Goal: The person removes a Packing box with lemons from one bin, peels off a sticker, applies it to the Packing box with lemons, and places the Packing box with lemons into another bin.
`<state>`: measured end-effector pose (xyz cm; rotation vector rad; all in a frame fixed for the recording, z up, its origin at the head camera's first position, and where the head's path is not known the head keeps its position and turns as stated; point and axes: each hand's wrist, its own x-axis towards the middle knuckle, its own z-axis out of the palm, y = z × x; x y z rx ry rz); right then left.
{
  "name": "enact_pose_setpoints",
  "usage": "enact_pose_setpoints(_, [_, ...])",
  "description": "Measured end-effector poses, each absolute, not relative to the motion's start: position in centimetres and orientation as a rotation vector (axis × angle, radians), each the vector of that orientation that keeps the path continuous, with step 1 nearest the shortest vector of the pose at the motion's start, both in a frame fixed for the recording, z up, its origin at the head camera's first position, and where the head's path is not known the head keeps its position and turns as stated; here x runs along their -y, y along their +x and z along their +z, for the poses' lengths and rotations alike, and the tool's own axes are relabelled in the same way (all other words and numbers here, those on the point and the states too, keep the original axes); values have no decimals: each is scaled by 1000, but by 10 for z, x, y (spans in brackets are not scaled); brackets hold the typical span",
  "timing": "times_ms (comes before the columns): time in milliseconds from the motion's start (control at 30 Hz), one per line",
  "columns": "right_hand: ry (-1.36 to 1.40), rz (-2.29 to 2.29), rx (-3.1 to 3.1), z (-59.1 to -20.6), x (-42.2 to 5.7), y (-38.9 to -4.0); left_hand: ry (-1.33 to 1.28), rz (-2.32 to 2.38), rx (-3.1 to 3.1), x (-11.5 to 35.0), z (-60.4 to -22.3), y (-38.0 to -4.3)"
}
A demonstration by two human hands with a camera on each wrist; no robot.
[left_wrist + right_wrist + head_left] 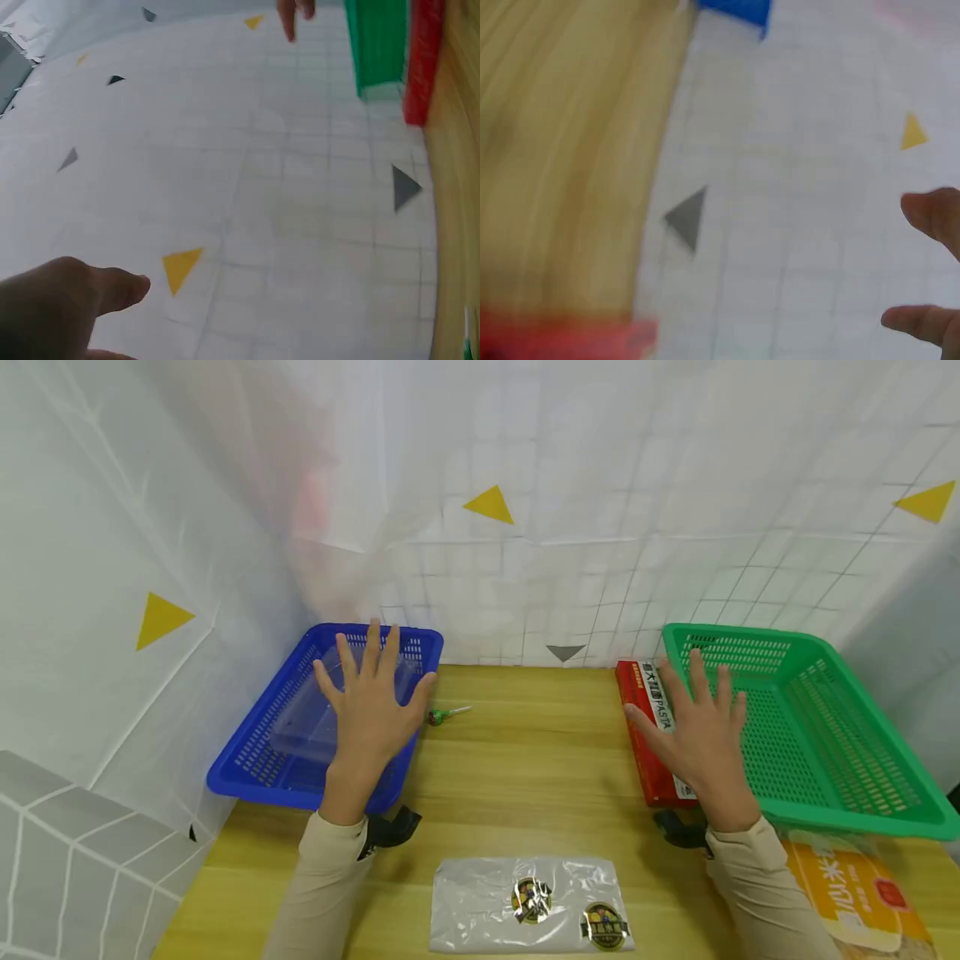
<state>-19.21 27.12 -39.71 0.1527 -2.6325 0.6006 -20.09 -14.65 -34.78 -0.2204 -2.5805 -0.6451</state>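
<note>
In the head view my left hand point(372, 714) is spread over the blue basket point(247, 777), fingers straight and holding nothing. Inside that basket lies a clear plastic container point(300, 727), partly covered by the hand. My right hand point(703, 739) is likewise spread, above the red pasta box point(648, 760) and the near-left side of the green basket point(825, 760). Part of the box is hidden behind the hand. A lollipop point(437, 717) with a green wrapper lies just right of the blue basket. Both wrist views show fingers apart, touching nothing.
A folded whitish plastic bag point(487, 902) with dark round stickers lies at the table's front. An orange and clear food packet point(847, 893) sits at front right, partly behind the right sleeve. White sheeting point(570, 568) with grid lines and triangles stands behind the wooden table point(540, 752).
</note>
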Motion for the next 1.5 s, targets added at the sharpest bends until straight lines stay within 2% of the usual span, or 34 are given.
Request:
enact_pose_setpoints(200, [283,1125,2542,-357,-223,-191,-366,-1525,2320,172,-321,-173])
enact_pose_setpoints(367, [403,1433,2551,-331,-179,-201,-292,-1877,2138,197,-315,-150])
enact_pose_setpoints(567, [552,1636,2552,-325,-129,-219,-14,-1904,2097,219,-330,-129])
enact_pose_setpoints(767, [642,1699,2591,-331,-91,-234,265,-1758,1992,238,-364,-120])
enact_pose_setpoints(1000, [750,1624,2657,-342,-50,-252,357,-1244,1997,256,-409,-111])
enact_pose_setpoints(1267, [741,1551,2732,-346,-5,-265,412,-985,1865,270,-438,-119])
enact_pose_setpoints(1367, [735,1587,2750,-350,8,-269,512,-1072,1835,271,-446,-118])
enact_pose_setpoints(1500, [730,1577,2785,-356,25,-273,625,-1421,1665,271,-451,-116])
